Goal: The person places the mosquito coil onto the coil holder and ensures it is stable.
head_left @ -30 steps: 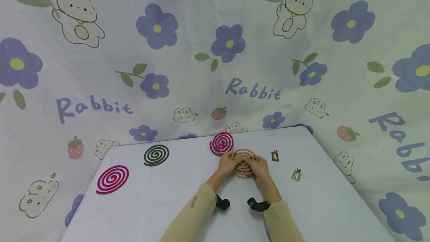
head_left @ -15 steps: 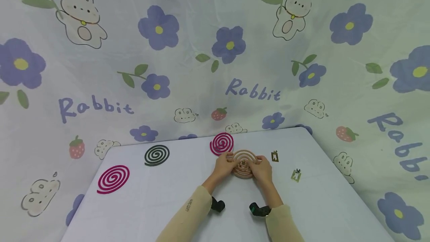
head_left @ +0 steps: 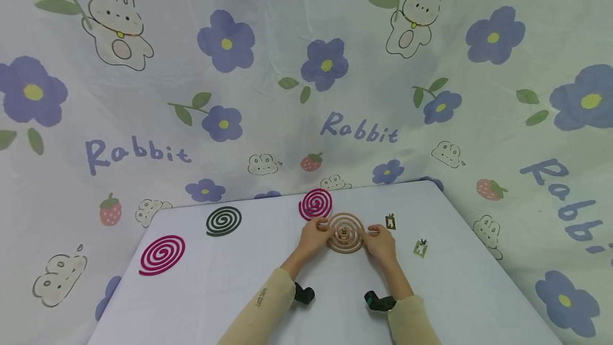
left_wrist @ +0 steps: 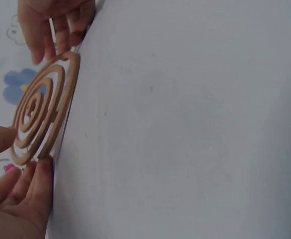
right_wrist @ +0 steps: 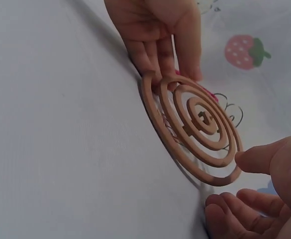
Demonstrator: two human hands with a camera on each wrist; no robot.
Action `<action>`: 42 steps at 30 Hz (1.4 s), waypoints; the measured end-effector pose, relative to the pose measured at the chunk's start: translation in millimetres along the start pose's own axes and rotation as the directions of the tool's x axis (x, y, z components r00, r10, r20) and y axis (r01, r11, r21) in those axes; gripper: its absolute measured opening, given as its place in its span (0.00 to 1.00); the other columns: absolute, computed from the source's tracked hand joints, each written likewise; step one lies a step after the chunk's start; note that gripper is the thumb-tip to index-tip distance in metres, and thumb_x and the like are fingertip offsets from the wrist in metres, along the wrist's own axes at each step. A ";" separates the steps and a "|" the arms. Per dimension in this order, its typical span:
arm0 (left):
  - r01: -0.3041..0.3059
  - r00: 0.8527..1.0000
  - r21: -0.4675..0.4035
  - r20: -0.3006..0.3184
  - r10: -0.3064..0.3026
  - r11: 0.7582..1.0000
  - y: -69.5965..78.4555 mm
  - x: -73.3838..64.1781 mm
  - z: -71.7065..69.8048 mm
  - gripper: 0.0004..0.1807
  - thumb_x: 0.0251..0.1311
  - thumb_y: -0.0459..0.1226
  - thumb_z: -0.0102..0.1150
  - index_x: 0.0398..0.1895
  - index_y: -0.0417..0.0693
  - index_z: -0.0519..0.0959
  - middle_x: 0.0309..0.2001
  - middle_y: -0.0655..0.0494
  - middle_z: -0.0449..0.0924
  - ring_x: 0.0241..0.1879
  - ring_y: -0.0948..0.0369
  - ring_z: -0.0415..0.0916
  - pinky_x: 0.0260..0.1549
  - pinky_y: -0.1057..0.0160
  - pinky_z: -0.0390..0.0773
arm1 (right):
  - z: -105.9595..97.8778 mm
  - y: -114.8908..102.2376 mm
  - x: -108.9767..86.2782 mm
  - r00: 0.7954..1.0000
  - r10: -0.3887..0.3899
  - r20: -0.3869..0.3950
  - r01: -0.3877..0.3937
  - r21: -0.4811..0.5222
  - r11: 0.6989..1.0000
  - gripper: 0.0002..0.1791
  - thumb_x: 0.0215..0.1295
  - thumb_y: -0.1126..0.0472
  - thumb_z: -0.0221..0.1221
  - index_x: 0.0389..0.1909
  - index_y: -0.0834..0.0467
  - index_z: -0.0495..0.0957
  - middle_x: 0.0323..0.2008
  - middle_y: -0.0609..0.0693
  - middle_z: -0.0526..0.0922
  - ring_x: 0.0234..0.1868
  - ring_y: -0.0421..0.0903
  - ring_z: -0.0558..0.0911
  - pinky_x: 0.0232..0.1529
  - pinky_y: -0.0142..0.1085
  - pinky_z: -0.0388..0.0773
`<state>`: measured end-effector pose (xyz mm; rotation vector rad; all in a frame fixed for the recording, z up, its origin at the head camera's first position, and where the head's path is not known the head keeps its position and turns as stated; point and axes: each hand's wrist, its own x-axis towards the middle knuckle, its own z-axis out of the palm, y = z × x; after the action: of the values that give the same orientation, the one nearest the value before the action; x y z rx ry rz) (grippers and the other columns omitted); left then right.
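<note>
- Left hand (head_left: 313, 238): not closed, fingers and thumb loosely bent and spread; the thumb overlaps the rim of the tan coil, fingertips at or just under its edge. No firm pinch shows.
- Right hand (head_left: 383, 246): open and relaxed, thumb tip at the opposite rim, fingers spread outside it; whether the thumb touches, I cannot tell.
- Tan coil (right_wrist: 187, 129): on the desk (head_left: 268, 260), between the 2 hands, right of the left hand and left of the right. Nearly round, it offers no long axis; its outer free end lies beside the left fingers, so the left hand looks the nearer.
- Pink coil (head_left: 315, 204): just beyond the left hand.
- 2 brass-coloured plates (head_left: 420, 249): past the right hand, apart from it.
- Green coil (head_left: 223, 221) and 1 more pink spiral (head_left: 162, 252): well off to the left.
</note>
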<state>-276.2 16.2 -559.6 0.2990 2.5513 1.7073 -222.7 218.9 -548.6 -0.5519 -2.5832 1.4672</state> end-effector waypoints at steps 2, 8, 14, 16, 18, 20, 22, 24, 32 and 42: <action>-0.011 1.000 0.019 -0.002 0.011 1.000 -1.6 -2.4 -4.3 0.22 0.57 0.37 0.68 0.52 0.35 0.77 0.34 0.52 0.81 0.33 0.61 0.78 0.30 0.64 0.79 | -2.5 1.3 -0.4 1.000 -0.011 0.013 0.011 -0.008 1.000 0.26 0.61 0.50 0.65 0.49 0.67 0.77 0.39 0.60 0.83 0.32 0.49 0.82 0.27 0.34 0.77; -0.027 0.998 0.011 0.056 0.026 1.000 -10.8 -9.8 -19.7 0.20 0.56 0.33 0.67 0.52 0.36 0.77 0.35 0.50 0.81 0.35 0.59 0.79 0.33 0.63 0.79 | -9.2 6.2 -6.5 0.997 -0.028 0.065 0.028 0.012 1.000 0.20 0.61 0.56 0.65 0.48 0.67 0.77 0.35 0.57 0.83 0.26 0.44 0.80 0.24 0.33 0.77; -0.058 0.986 -0.027 0.158 0.062 0.998 -22.4 -21.2 -33.8 0.18 0.58 0.31 0.66 0.51 0.34 0.76 0.35 0.52 0.81 0.32 0.61 0.79 0.27 0.65 0.79 | -16.3 9.7 -17.9 0.994 -0.046 0.098 0.044 0.023 0.999 0.19 0.61 0.57 0.65 0.46 0.66 0.78 0.31 0.53 0.81 0.24 0.43 0.79 0.23 0.34 0.76; -0.052 0.980 -0.032 0.192 0.058 0.998 -22.3 -27.4 -38.6 0.18 0.59 0.32 0.64 0.51 0.34 0.76 0.34 0.53 0.80 0.31 0.62 0.79 0.26 0.65 0.79 | -18.6 11.1 -21.8 0.992 -0.057 0.111 0.054 0.028 0.998 0.18 0.62 0.57 0.65 0.46 0.67 0.78 0.31 0.53 0.81 0.24 0.44 0.79 0.23 0.34 0.77; -0.065 0.974 -0.031 0.214 0.070 0.997 -20.9 -34.5 -43.4 0.17 0.60 0.32 0.63 0.51 0.33 0.77 0.34 0.53 0.80 0.30 0.62 0.78 0.26 0.65 0.78 | -20.7 11.8 -25.6 0.991 -0.056 0.123 0.051 0.042 0.998 0.17 0.62 0.58 0.64 0.46 0.66 0.78 0.31 0.52 0.81 0.25 0.44 0.80 0.24 0.34 0.77; -0.090 0.970 -0.013 0.226 0.091 0.996 -20.1 -41.0 -47.8 0.16 0.60 0.32 0.63 0.50 0.33 0.77 0.34 0.53 0.80 0.30 0.63 0.77 0.26 0.65 0.78 | -22.3 12.5 -29.1 0.988 -0.058 0.142 0.048 0.068 0.996 0.17 0.63 0.58 0.64 0.47 0.65 0.78 0.31 0.52 0.81 0.25 0.45 0.81 0.25 0.35 0.78; -0.108 0.967 0.010 0.231 0.102 0.994 -20.2 -47.0 -52.1 0.15 0.61 0.33 0.62 0.49 0.34 0.78 0.33 0.54 0.80 0.30 0.63 0.77 0.26 0.66 0.78 | -22.8 12.7 -31.9 0.986 -0.061 0.156 0.046 0.093 0.995 0.16 0.63 0.59 0.63 0.47 0.64 0.78 0.31 0.52 0.81 0.26 0.46 0.81 0.25 0.35 0.78; -0.117 0.965 0.032 0.242 0.106 0.993 -19.9 -52.7 -56.6 0.14 0.62 0.34 0.61 0.49 0.35 0.79 0.34 0.55 0.79 0.31 0.63 0.77 0.27 0.66 0.77 | -22.7 11.9 -34.7 0.983 -0.073 0.171 0.052 0.126 0.991 0.15 0.63 0.60 0.63 0.47 0.64 0.78 0.32 0.51 0.81 0.27 0.47 0.82 0.26 0.35 0.79; -0.130 0.954 0.115 0.286 0.093 0.985 -14.1 -76.2 -73.1 0.12 0.65 0.36 0.59 0.47 0.40 0.80 0.36 0.59 0.79 0.36 0.62 0.75 0.34 0.63 0.76 | -18.9 -2.6 -47.9 0.962 -0.140 0.233 0.092 0.205 0.974 0.13 0.64 0.64 0.63 0.48 0.65 0.78 0.32 0.52 0.81 0.29 0.51 0.82 0.26 0.36 0.79; -0.142 0.945 0.165 0.315 0.084 0.976 -14.4 -93.4 -94.4 0.11 0.66 0.39 0.58 0.48 0.45 0.80 0.37 0.62 0.79 0.37 0.63 0.76 0.37 0.63 0.76 | -14.7 -13.5 -52.2 0.927 -0.239 0.290 0.185 0.201 0.962 0.13 0.62 0.65 0.63 0.46 0.65 0.79 0.31 0.51 0.80 0.28 0.50 0.82 0.24 0.35 0.79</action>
<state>-201.2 -92.9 -542.0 0.6776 2.5004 1.3265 -173.7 205.2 -525.5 -0.0132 -2.5966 1.7964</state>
